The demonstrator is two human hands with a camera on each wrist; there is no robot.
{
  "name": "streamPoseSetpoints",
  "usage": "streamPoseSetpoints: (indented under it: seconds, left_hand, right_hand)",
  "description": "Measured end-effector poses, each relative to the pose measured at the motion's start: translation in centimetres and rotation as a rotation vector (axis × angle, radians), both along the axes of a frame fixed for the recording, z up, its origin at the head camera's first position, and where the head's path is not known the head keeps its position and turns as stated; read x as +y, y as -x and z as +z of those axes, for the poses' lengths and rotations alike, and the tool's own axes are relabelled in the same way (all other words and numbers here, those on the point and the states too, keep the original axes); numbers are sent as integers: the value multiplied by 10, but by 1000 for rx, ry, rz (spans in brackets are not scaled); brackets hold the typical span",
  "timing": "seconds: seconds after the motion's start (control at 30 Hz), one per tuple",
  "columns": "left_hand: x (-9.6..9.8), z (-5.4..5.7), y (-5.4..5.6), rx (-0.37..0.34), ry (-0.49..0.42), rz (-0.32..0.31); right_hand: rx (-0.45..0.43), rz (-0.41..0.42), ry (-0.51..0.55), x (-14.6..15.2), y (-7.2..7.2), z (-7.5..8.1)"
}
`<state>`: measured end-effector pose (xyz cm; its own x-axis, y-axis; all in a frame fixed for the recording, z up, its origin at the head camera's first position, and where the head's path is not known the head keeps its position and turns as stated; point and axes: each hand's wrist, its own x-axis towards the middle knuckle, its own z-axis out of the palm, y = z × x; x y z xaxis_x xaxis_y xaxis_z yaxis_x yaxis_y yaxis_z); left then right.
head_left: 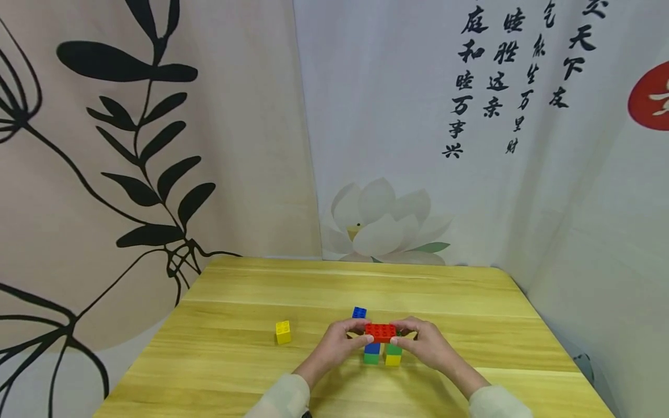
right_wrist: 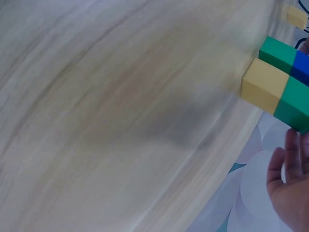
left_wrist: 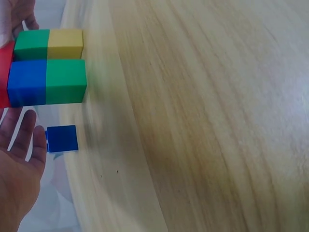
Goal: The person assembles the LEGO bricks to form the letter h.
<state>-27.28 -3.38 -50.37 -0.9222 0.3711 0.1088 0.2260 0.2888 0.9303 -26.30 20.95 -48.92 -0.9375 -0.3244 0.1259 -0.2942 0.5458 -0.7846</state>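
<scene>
A long red building block (head_left: 380,332) lies across two short stacks, its studs facing up. The left stack has a blue block (head_left: 372,348) on a green block (head_left: 371,359); the right one has a green block (head_left: 394,349) on a yellow block (head_left: 393,360). My left hand (head_left: 341,342) pinches the red block's left end between thumb and fingers. At its right end, my right hand (head_left: 424,343) holds it the same way. In the left wrist view the red block (left_wrist: 5,75) meets the tops of both stacks. The right wrist view leaves the red block out.
A separate blue block (head_left: 359,312) stands just behind the left stack. Farther left on the wooden table (head_left: 225,360) is a single yellow block (head_left: 283,332). A printed cloth (head_left: 251,145) hangs behind the table's far edge.
</scene>
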Motion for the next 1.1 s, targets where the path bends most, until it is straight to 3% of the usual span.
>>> streamPoseSetpoints:
  seconds: [0.37, 0.63, 1.1]
  left_hand:
    - [-3, -2, 4, 18, 67, -13]
    - [-3, -4, 1, 28, 41, -14]
    - [-1, -2, 0, 9, 46, -11]
  right_hand:
    - [16, -81, 43, -6, -7, -8]
    - [37, -110, 50, -9, -7, -12]
    - [25, -97, 24, -8, -7, -6]
